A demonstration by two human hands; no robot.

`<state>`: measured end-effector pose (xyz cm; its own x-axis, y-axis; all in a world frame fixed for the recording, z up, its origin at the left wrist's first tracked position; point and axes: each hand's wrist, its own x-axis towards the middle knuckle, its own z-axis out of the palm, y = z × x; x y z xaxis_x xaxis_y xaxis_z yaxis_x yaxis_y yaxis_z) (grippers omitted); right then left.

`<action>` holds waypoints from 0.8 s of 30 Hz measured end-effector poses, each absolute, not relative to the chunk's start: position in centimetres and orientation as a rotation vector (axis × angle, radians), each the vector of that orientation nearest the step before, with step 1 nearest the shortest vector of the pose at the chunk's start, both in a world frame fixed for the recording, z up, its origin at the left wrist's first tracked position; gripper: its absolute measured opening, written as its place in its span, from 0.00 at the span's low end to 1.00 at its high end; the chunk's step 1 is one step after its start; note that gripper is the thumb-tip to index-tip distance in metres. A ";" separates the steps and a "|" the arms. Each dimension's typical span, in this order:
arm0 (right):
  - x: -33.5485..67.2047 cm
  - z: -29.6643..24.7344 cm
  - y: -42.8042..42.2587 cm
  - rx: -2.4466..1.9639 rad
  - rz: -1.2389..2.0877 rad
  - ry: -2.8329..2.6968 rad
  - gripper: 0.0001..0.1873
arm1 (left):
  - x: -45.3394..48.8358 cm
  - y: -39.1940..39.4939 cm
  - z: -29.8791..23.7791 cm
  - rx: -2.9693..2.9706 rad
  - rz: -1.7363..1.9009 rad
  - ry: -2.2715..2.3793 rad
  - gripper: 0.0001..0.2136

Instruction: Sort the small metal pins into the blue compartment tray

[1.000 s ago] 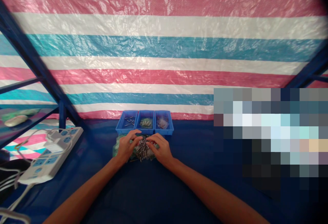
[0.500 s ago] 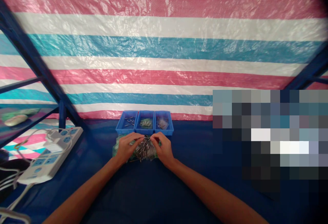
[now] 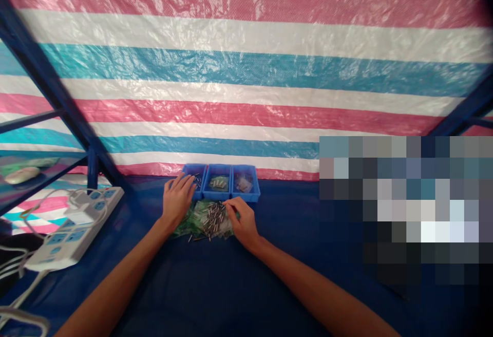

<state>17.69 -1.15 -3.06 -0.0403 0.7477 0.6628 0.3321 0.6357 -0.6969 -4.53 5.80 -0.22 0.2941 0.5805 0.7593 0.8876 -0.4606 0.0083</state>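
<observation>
My left hand point(image 3: 178, 201) reaches over the left blue bin point(image 3: 198, 195), fingers stretched out and a little apart, with nothing visible in them. Short metal pins point(image 3: 197, 179) lie in that bin, partly hidden by the hand. Above the right side of a loose heap of metal pins point(image 3: 214, 219), my right hand point(image 3: 243, 222) is closed in a pinch; what its fingertips hold is too small to make out. Beneath the heap are green plastic bags point(image 3: 184, 226) and some clear plastic.
The middle blue bin point(image 3: 216, 194) holds light pieces on green plastic; the right blue bin point(image 3: 246, 197) has clear plastic packets. A white power strip point(image 3: 82, 242) with cables lies left. Behind hangs a striped sheet point(image 3: 246, 88) beside a dark metal frame point(image 3: 63, 106).
My left hand has left the heap and moved up and left to the left bin, its fingers opening out. The right hand stays near the heap, still pinched.
</observation>
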 end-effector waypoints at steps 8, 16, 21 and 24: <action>17.6 -3.0 -1.1 -1.001 0.366 -1.616 0.12 | -4.0 4.6 -0.4 -2.464 -0.936 -1.107 0.10; 18.1 -2.1 0.0 -1.360 0.296 -1.961 0.03 | -3.5 3.4 -0.1 -2.557 -0.888 -0.961 0.11; 19.0 -0.3 0.4 -1.433 0.220 -2.215 0.04 | -4.2 3.2 1.4 -2.852 -0.715 -0.955 0.08; 19.1 1.3 0.1 -1.377 0.203 -2.352 0.04 | -4.6 3.2 2.2 -2.985 -0.577 -1.025 0.07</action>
<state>19.14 0.12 1.25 -0.4309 0.8609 0.2705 0.8018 0.5028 -0.3230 -4.64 3.21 2.18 0.7316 0.6057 0.3128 0.5816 -0.7940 0.1772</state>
